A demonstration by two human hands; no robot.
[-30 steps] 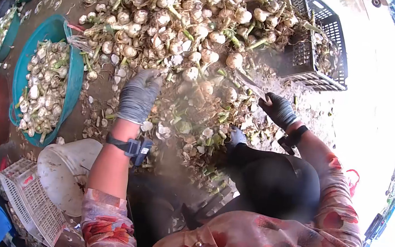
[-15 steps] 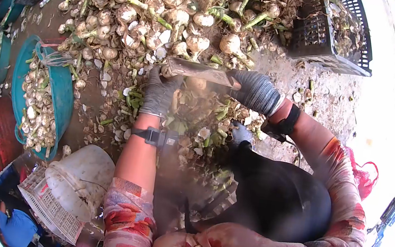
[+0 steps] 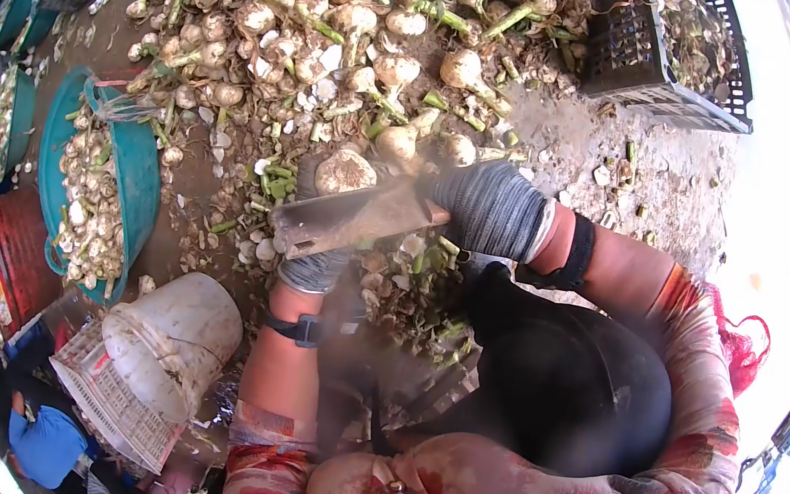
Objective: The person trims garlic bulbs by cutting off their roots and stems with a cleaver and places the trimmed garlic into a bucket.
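My right hand (image 3: 493,208), in a grey knit glove, is closed at the right end of a knife (image 3: 353,222) with a broad, dirty flat blade. The blade slants across in front of my left hand (image 3: 315,268), gloved too and partly hidden by it. A garlic bulb (image 3: 346,172) shows just past the blade, held in my left hand with its cut or root face up. Just beyond my hands lies another garlic bulb (image 3: 397,143) with its stem. Below them are stem pieces and peelings (image 3: 400,283).
A big garlic heap (image 3: 276,18) spreads ahead, beside a black crate (image 3: 633,58). On the left stand a teal basket (image 3: 145,202) of trimmed garlic, a white bucket (image 3: 187,329) and a red tub (image 3: 17,244). A person in blue (image 3: 47,446) is at the lower left.
The knife has come down and nearer, and now tilts with its left end lower. A garlic bulb now shows clearly at my left hand. The right hand has moved slightly down and left.
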